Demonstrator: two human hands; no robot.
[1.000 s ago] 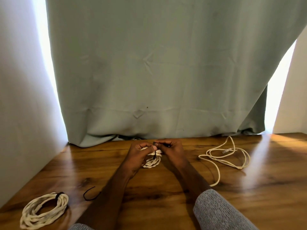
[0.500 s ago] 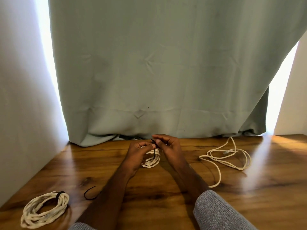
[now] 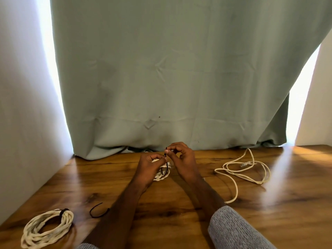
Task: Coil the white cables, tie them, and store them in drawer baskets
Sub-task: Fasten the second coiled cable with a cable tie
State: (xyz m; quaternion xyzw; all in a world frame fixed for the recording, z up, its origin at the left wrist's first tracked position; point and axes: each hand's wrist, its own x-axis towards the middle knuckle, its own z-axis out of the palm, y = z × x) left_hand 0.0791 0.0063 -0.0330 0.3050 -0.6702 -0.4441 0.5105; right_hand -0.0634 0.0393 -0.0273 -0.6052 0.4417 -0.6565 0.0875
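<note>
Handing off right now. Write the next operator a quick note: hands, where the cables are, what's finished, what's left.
Left hand grips the small white coil at mid-table; right hand pinches the black tie looped round it, the tie not yet fastened.
Done: the tied coil lies near-left on the wooden table.
Left: fasten this tie; coil and tie the loose white cable at right, with the spare black tie lying near-left.
Nothing is stored yet; no drawer baskets in view.
</note>
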